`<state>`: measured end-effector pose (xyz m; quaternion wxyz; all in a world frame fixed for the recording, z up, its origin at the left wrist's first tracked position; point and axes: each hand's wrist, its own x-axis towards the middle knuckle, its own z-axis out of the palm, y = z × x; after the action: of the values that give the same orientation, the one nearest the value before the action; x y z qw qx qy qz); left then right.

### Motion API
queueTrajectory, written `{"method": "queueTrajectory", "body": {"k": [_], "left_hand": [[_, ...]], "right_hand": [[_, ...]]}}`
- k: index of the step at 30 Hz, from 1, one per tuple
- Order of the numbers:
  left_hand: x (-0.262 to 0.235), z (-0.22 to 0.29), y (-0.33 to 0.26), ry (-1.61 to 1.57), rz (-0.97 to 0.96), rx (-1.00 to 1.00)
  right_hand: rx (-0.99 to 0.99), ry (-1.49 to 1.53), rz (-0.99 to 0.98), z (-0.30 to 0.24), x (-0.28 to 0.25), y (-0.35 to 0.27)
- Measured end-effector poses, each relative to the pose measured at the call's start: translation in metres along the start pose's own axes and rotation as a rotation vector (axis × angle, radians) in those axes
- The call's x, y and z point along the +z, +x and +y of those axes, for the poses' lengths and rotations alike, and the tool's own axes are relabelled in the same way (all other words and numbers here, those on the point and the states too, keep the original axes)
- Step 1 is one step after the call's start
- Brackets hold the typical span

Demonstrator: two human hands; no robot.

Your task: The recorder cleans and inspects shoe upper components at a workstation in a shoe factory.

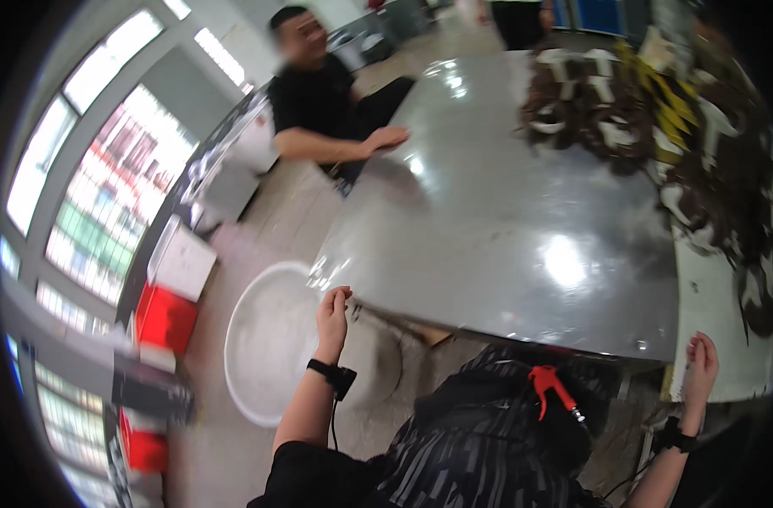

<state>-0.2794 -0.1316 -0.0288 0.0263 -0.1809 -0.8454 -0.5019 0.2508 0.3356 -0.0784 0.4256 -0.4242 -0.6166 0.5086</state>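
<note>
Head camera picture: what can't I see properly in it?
All in the head view:
Left hand: its fingers overlap and are too small to count.
Brown pieces: they overlap, and the right ones sink into the dark rim.
Tub: partly hidden behind the left forearm.
Standing person: upper body cut off by the top edge.
Windows: glare and blur hide what's outside.

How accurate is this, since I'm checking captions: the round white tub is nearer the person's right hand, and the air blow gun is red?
Wrong side: the head view shows the round white tub nearer the person's left hand. The air blow gun is indeed red.
</note>
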Motion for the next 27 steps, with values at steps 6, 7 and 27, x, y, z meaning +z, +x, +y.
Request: {"method": "queueTrajectory", "body": {"k": [6, 7, 27], "left_hand": [[-0.099, -0.167, -0.115, 0.653, -0.085, -0.157], [-0.098, -0.159, -0.127, 0.708, -0.095, -0.086], [-0.108, -0.086, -0.195, 0.294, -0.578, -0.553]], "right_hand": [[-0.003, -0.146, 0.005, 0.030, -0.050, 0.024], [-0.003, -0.165, 0.017, 0.023, -0.054, 0.024], [0.053, -0.259, 0.023, 0.018, -0.089, 0.049]]}}
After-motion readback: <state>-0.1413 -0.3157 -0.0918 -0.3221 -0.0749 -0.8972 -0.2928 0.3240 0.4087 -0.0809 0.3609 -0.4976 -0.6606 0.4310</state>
